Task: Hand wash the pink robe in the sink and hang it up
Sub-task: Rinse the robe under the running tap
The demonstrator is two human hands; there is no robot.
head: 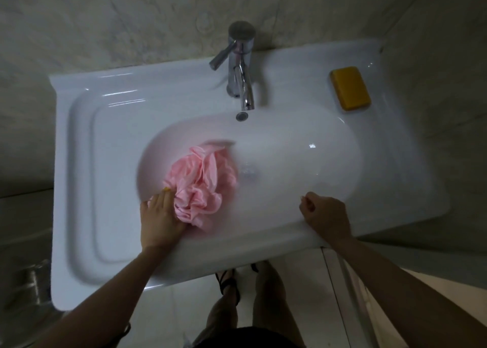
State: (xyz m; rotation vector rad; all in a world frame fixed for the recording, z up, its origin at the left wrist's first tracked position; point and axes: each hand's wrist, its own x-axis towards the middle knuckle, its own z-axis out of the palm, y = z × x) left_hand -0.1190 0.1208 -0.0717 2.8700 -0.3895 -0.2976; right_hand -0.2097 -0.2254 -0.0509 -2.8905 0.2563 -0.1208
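A white sink [79, 136] is sitting against a pale tiled wall [105, 18], with a chrome faucet [241, 78] rising from its back ledge and its spout reaching out over the basin. A yellow bar of soap [350, 88] is lying on the ledge at the back right corner, well apart from everything else. The drain [247, 172] is showing only as a blur at the bottom of the basin, just beside the right edge of the pink robe [203, 187], which is lying bunched in crumpled folds in the left half of the basin and partly hiding the near basin wall. The left hand [158, 221] is gripping the robe at its near left edge, fingers bent over the fabric and the thumb lost under the folds. The right hand [328, 216] is hovering at the front rim on the right, clear of the robe, its fingers curling in toward the palm with nothing plainly in them. Below the sink's front edge the person's legs [229, 289] are standing on a light floor. In all there are one sink, one faucet, one soap bar, one robe and two hands showing.
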